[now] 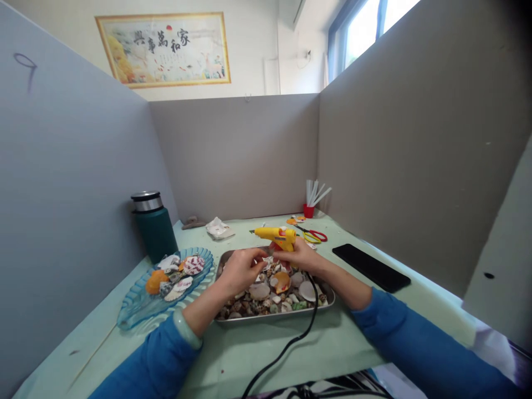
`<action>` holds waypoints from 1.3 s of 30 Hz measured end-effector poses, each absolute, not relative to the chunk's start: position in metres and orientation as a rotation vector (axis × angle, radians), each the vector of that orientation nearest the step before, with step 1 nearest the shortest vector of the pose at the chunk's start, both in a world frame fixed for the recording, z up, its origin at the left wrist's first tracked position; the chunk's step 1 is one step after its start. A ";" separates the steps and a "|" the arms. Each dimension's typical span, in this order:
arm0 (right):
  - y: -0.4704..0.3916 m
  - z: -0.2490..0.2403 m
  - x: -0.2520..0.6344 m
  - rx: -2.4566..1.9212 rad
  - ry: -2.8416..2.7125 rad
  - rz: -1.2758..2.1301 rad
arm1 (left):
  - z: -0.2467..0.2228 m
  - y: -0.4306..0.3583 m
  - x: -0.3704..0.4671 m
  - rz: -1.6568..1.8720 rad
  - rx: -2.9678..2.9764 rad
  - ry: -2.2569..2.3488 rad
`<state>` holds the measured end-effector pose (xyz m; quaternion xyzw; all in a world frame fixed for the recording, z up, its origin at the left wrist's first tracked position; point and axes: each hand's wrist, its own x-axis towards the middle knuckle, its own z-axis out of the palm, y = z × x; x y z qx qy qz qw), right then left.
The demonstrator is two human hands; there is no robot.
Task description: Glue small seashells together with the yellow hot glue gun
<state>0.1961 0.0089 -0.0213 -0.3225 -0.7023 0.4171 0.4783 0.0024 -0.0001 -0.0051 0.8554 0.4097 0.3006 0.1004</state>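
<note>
My right hand [300, 256] grips a yellow hot glue gun [277, 237] whose nozzle points left, above a metal tray [272, 318]. A black cord [301, 335] runs down from the gun over the tray's front rim. My left hand [245, 270] is over the tray's left part, thumb and fingers pinched together close to the right fingers; whatever they hold is too small or hidden to name. Many shells fill the tray, among them an orange scallop shell [281, 282] and a pale flat shell [307, 291].
A blue glass dish [132, 310] with shells lies on the left, a green bottle [155, 233] behind it. Crumpled white paper [218, 228], scissors [315, 236] and a red cup [308, 211] of glue sticks stand or lie farther back. A black phone-like slab [371, 267] is right.
</note>
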 end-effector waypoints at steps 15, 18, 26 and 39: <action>-0.002 -0.013 0.198 -0.694 -1.731 1.168 | -0.010 0.007 0.001 0.941 2.117 1.083; -0.002 -0.014 0.198 -0.688 -1.735 1.174 | -0.008 0.006 0.002 0.934 1.969 1.032; -0.001 -0.014 0.198 -0.696 -1.734 1.152 | 0.000 -0.001 0.004 0.899 1.781 0.873; -0.006 -0.009 0.201 -0.693 -1.662 1.201 | -0.005 0.010 -0.006 0.880 1.489 0.712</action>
